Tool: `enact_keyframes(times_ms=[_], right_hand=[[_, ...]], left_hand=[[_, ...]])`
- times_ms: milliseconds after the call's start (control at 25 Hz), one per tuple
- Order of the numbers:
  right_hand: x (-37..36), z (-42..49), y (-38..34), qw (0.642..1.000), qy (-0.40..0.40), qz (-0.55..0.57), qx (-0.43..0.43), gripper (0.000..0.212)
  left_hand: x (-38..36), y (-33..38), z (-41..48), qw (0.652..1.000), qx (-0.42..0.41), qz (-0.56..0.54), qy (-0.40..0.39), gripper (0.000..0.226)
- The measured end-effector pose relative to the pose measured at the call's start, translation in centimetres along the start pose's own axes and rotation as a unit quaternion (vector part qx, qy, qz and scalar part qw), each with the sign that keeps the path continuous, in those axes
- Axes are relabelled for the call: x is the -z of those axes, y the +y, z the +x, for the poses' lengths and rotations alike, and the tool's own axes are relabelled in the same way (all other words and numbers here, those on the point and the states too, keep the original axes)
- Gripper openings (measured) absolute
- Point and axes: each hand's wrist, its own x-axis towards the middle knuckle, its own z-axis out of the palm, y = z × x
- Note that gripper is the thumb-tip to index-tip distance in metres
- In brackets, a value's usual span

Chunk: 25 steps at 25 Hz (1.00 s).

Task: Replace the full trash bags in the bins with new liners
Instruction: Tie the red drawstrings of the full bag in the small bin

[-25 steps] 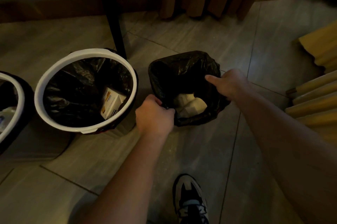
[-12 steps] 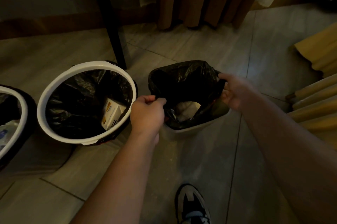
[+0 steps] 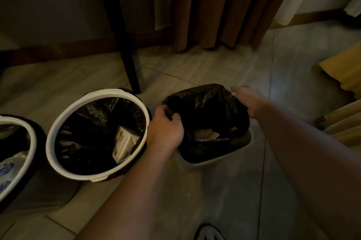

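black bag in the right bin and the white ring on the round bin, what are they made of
The black bag: thin plastic film, glossy; it crinkles and catches soft highlights. The white ring: likely rigid plastic, smooth with slight sheen; dim light leaves it uncertain.

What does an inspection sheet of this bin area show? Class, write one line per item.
Surface: tiled floor, dimly lit.
Job's things: black bag stands up above the small bin; middle bin and left bin are lined, with rubbish inside; box in the middle bin.
Clutter: nothing seen.
Hands: left hand grips the bag's left edge; right hand holds its right edge.
Cables: nothing seen.
Surroundings: table leg, curtain, shoe.
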Motion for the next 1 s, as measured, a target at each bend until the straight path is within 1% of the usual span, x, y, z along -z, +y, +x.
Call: enact_keyframes(times_ms=[80, 160, 200, 280, 320, 400, 480, 520, 560, 640, 680, 760, 840, 880, 920, 960, 1000], right_hand=[[-0.4, 1.1, 0.7, 1.000, 0.012, 0.010, 0.016, 0.008], [-0.3, 1.7, 1.3, 0.998, 0.053, 0.017, 0.037, 0.011], [-0.3, 1.8, 1.4, 0.996, 0.073, 0.020, 0.047, 0.011], [-0.2, 1.6, 1.3, 0.991, 0.099, 0.041, 0.085, 0.012], [0.1, 1.4, 1.3, 0.986, 0.100, 0.067, 0.116, 0.015], [1.1, 0.3, 1.2, 0.970, 0.093, 0.120, 0.190, 0.017], [2.6, -0.6, 1.7, 0.953, 0.091, 0.166, 0.237, 0.013], [3.4, -1.0, 2.0, 0.949, 0.081, 0.185, 0.243, 0.013], [3.9, -1.3, 2.4, 0.950, 0.061, 0.195, 0.238, 0.016], [4.1, -1.8, 3.0, 0.963, 0.019, 0.169, 0.207, 0.028], [3.9, -2.0, 3.0, 0.971, 0.015, 0.140, 0.195, 0.029], [3.9, -2.3, 2.8, 0.972, 0.045, 0.101, 0.206, 0.024], [4.5, -2.7, 2.3, 0.962, 0.079, 0.097, 0.243, 0.029], [5.0, -3.1, 2.1, 0.957, 0.095, 0.103, 0.254, 0.027], [5.4, -3.5, 2.0, 0.952, 0.116, 0.087, 0.268, 0.023], [5.6, -4.2, 2.1, 0.942, 0.151, 0.030, 0.299, 0.021], [5.5, -5.2, 2.1, 0.919, 0.183, -0.058, 0.343, 0.021]], left_hand=[[0.2, 1.1, 1.8, 0.995, -0.020, 0.096, 0.004, 0.044], [0.4, 1.5, 2.9, 0.991, -0.026, 0.128, 0.015, 0.039], [0.5, 1.5, 3.1, 0.991, -0.036, 0.122, 0.033, 0.038], [0.9, 1.0, 2.3, 0.991, -0.080, 0.073, 0.075, 0.034], [1.1, 0.6, 1.7, 0.989, -0.111, 0.045, 0.090, 0.034], [1.4, -1.0, 0.3, 0.982, -0.159, -0.007, 0.100, 0.042], [1.7, -2.3, -0.9, 0.984, -0.151, -0.033, 0.088, 0.053], [1.8, -2.6, -1.2, 0.987, -0.132, -0.031, 0.082, 0.057], [1.8, -2.6, -1.3, 0.991, -0.108, -0.025, 0.075, 0.061], [1.6, -2.1, -1.0, 0.995, -0.079, -0.005, 0.057, 0.068], [1.6, -1.6, -0.6, 0.995, -0.080, 0.007, 0.056, 0.066], [2.1, -0.7, 0.0, 0.992, -0.105, 0.025, 0.068, 0.051], [3.1, -0.5, 0.1, 0.986, -0.133, 0.018, 0.098, 0.045], [3.7, -0.5, 0.1, 0.983, -0.141, 0.011, 0.113, 0.044], [4.2, -0.5, 0.2, 0.982, -0.144, 0.005, 0.120, 0.043], [4.5, -0.5, 0.2, 0.983, -0.142, 0.005, 0.120, 0.043], [4.8, -0.6, 0.1, 0.983, -0.139, 0.011, 0.116, 0.044]])
